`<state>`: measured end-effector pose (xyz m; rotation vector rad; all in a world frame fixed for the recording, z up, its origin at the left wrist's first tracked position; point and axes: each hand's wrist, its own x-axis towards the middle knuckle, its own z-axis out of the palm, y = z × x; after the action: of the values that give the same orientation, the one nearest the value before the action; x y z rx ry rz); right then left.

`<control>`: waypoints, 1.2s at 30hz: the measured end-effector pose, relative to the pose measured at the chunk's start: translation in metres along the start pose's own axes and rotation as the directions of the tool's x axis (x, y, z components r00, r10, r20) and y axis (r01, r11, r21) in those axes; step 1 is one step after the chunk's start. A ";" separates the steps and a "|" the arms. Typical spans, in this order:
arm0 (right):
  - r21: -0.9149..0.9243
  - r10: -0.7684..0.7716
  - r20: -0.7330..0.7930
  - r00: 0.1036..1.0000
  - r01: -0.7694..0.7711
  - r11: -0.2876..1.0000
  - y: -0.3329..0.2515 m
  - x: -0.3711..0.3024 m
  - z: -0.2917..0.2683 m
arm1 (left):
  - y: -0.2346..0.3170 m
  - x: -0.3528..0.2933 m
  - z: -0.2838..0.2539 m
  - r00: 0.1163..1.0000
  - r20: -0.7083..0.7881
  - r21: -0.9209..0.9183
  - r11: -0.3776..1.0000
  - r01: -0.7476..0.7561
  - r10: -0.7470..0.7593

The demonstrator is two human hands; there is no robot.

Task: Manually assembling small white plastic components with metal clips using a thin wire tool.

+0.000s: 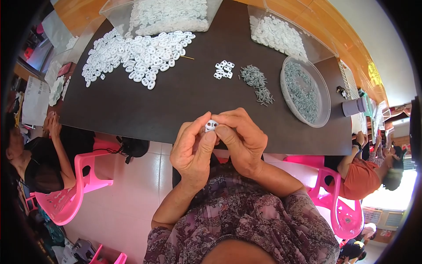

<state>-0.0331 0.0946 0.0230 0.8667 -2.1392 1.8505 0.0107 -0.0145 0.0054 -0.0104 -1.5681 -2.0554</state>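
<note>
My left hand point(193, 149) and my right hand point(241, 141) meet in front of me at the table's near edge. Between their thumbs and forefingers they pinch a small white plastic piece point(211, 126) with dark holes in it. Both hands are closed on it, and the fingers hide its edges. Farther off lies a small group of white plastic pieces point(223, 70) of another shape. To its right are two little heaps of grey screws point(253, 76). A large spread of white oval two-holed pieces point(145, 57) covers the far left of the table.
A clear bin point(215, 13) of white pieces stands at the far left, another bin point(314, 37) at the far right. A round tub point(326, 103) holds more screws. A thin brass-coloured rod point(187, 57) lies by the oval pieces. People sit on pink chairs point(81, 176) at both sides.
</note>
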 end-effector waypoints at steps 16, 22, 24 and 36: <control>0.303 0.334 0.097 0.937 -0.348 0.887 -0.011 0.012 -0.009 | 0.005 0.005 -0.010 0.997 0.077 0.138 0.990 -0.003 -0.008; 0.343 0.366 0.092 0.926 -0.375 0.861 -0.011 0.012 -0.010 | 0.004 0.006 -0.011 0.995 0.096 0.166 0.986 -0.015 -0.001; 0.295 0.350 0.082 0.933 -0.358 0.886 -0.011 0.012 -0.010 | 0.004 0.006 -0.011 0.995 0.104 0.183 0.983 -0.025 0.006; 0.291 0.404 0.100 0.909 -0.415 0.862 -0.014 0.013 -0.011 | 0.006 0.009 -0.013 0.983 0.133 0.014 0.992 0.125 -0.126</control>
<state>-0.0382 0.1001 0.0435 0.5171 -2.2262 2.4429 0.0098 -0.0314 0.0096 -0.0498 -1.6941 -2.1873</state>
